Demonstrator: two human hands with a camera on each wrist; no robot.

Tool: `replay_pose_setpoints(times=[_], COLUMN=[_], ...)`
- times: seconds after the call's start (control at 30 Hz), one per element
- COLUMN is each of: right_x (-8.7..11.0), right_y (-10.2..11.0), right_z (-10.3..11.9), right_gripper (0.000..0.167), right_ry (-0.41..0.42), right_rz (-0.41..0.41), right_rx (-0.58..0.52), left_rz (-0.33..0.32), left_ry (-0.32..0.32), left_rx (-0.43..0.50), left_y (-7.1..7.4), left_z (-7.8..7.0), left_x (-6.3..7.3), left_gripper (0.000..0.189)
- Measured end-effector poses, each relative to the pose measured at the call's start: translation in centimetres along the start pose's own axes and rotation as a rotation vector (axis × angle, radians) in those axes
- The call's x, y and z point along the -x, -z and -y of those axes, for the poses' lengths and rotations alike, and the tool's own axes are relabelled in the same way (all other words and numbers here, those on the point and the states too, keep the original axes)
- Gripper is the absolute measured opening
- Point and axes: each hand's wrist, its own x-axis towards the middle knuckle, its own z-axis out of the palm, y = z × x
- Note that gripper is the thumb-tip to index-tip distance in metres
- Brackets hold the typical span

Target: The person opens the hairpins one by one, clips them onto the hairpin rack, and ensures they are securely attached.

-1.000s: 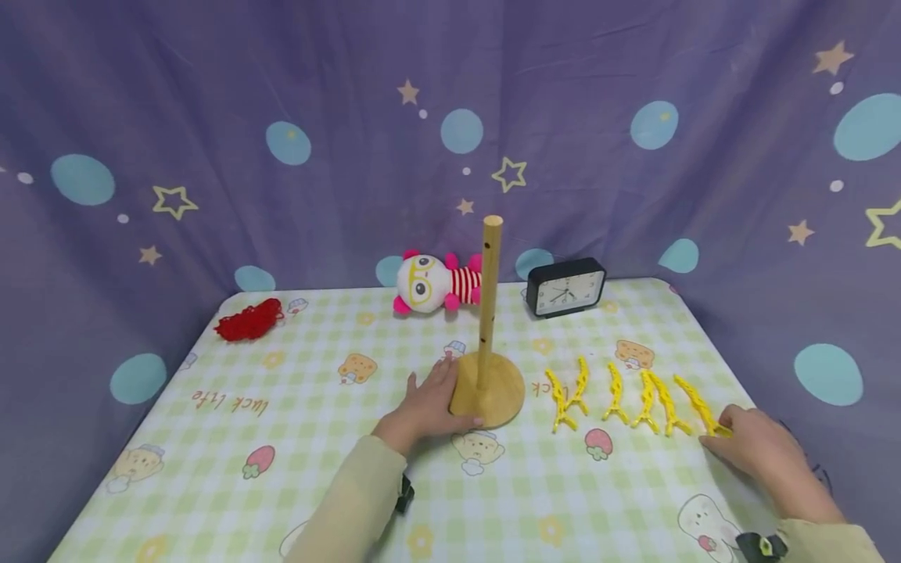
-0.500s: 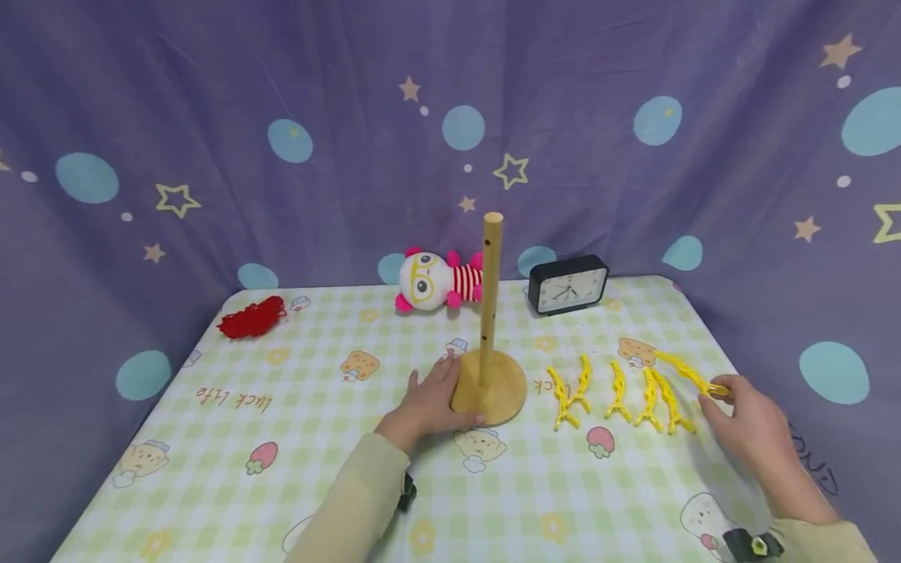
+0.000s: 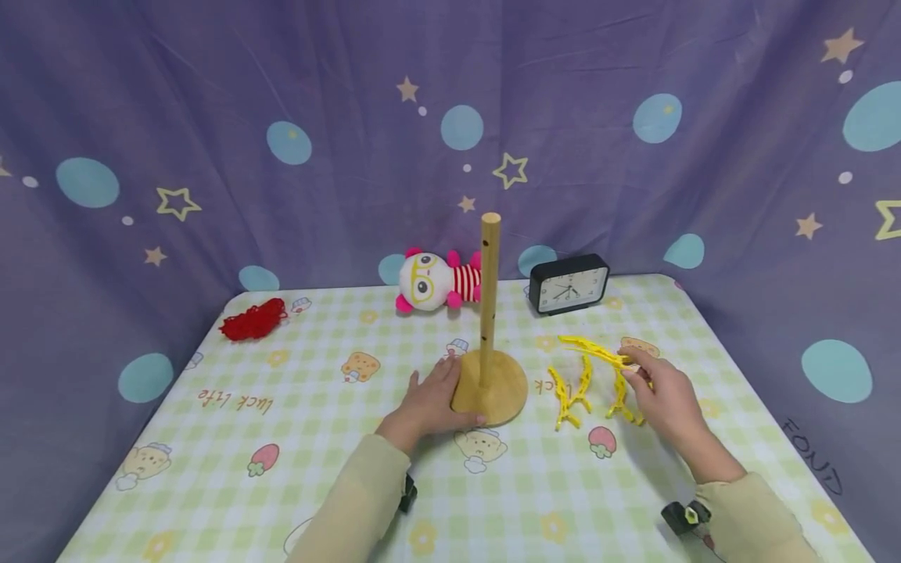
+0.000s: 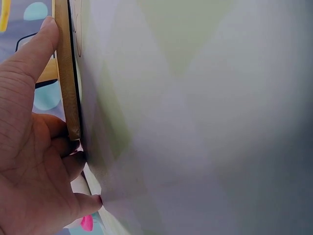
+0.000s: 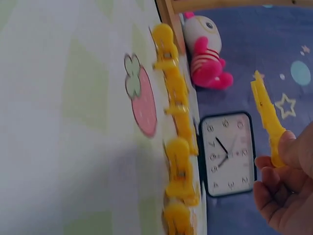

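My left hand (image 3: 429,400) grips the round base (image 3: 508,391) of an upright wooden stand (image 3: 489,297), a pole with small holes in it. In the left wrist view the thumb lies along the base's edge, with fingers curled at its far side. My right hand (image 3: 669,399) pinches one end of a long yellow plastic clip (image 3: 591,347), held raised above the table and pointing left toward the pole. In the right wrist view the thumb and fingers hold its lower end. Several similar yellow clips (image 3: 563,397) lie under and left of that hand, some partly hidden by it.
A black-framed clock (image 3: 570,285) and a plush toy (image 3: 429,281) in a red-striped outfit are at the table's back edge. A red stringy bundle (image 3: 254,320) lies at the back left. A purple curtain (image 3: 352,195) hangs behind the checked tablecloth (image 3: 317,469).
My right hand has picked up the rightmost yellow clip and moved left with it over the other clips. The left hand stays at the stand's base.
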Motion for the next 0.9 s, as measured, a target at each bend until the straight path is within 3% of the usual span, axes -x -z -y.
replay_pose_setpoints(times=[0.23,0.5,0.77,0.9], right_x=[-1.3,-2.4,-3.0,-3.1], right_y=[-3.2,-6.4,-9.2,-9.7], right_z=[2.2,5.5,7.8,8.5], right_gripper=[0.027,0.024,0.019,0.022], right_ry=[0.077,0.107,0.206,0.235], right_rz=[0.012,0.071,0.022,0.039], right_rx=[-0.022,-0.057,-0.052,-0.056], left_rz=[0.000,0.005,0.012,0.004], left_ry=[0.002,0.005,0.000,-0.009], left_rx=[-0.003,0.005,0.017,-0.004], left_y=[0.2,0.0,0.2,0.3], left_z=[-0.2,-0.1,-0.2,-0.3], left_x=[0.1,0.0,0.1,0.1], left_gripper=[0.113,0.113,0.113,0.110])
